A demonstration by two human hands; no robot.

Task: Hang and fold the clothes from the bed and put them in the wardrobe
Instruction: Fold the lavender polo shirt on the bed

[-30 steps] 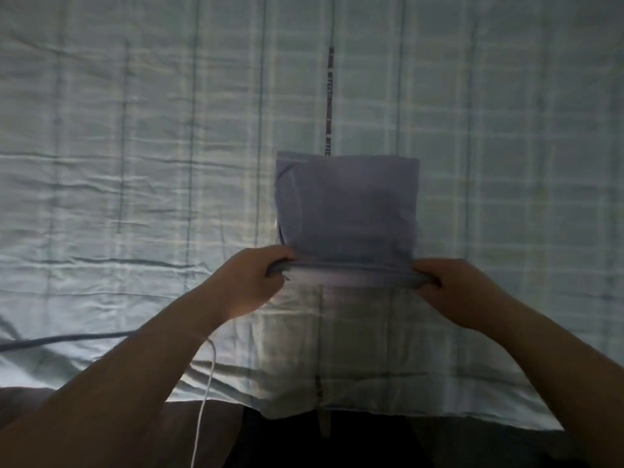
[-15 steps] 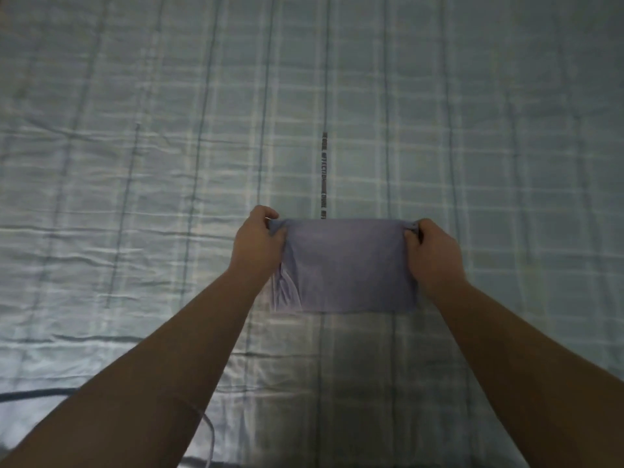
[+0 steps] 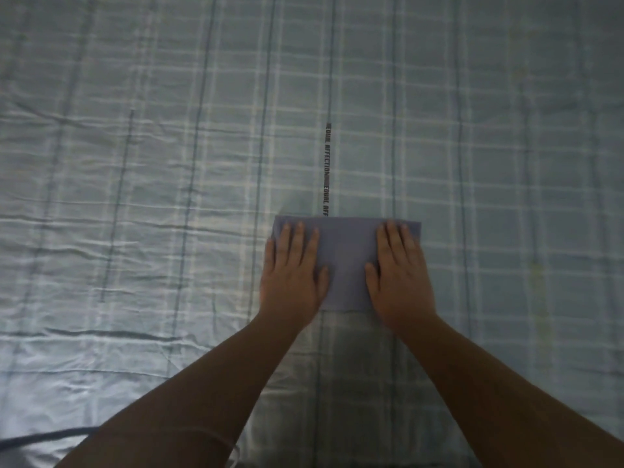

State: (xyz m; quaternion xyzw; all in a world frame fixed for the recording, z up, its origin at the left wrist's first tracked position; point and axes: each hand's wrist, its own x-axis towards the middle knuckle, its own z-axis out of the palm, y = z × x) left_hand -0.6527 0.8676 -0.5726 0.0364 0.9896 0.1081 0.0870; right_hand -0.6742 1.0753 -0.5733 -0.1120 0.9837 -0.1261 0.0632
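Both forearms reach forward from the near edge. The left hand [image 3: 292,275] lies palm down on the left part of the cloth [image 3: 346,258], fingers straight and close together, thumb pointing inward; the right hand [image 3: 400,275] mirrors it on the right part, flat, fingers straight; neither grips anything, both press flat on the fabric.

The cloth is a small grey-blue folded rectangle lying flat on the checked bed [image 3: 152,170], near the middle of the view; its far edge runs just past the fingertips, its near edge shows between the wrists; the left hand's outer side reaches over the cloth's left edge.

A dark printed strip [image 3: 327,170] on the bed runs away from the cloth's far edge; a dark cable [image 3: 44,437] crosses the near left corner.

Half a second ago both hands pinched the cloth's far corners with curled fingers; they have since let go and lie flat on top. A second ago the cloth lay longer, its near edge lifted in both hands; it has been folded over and is shorter.
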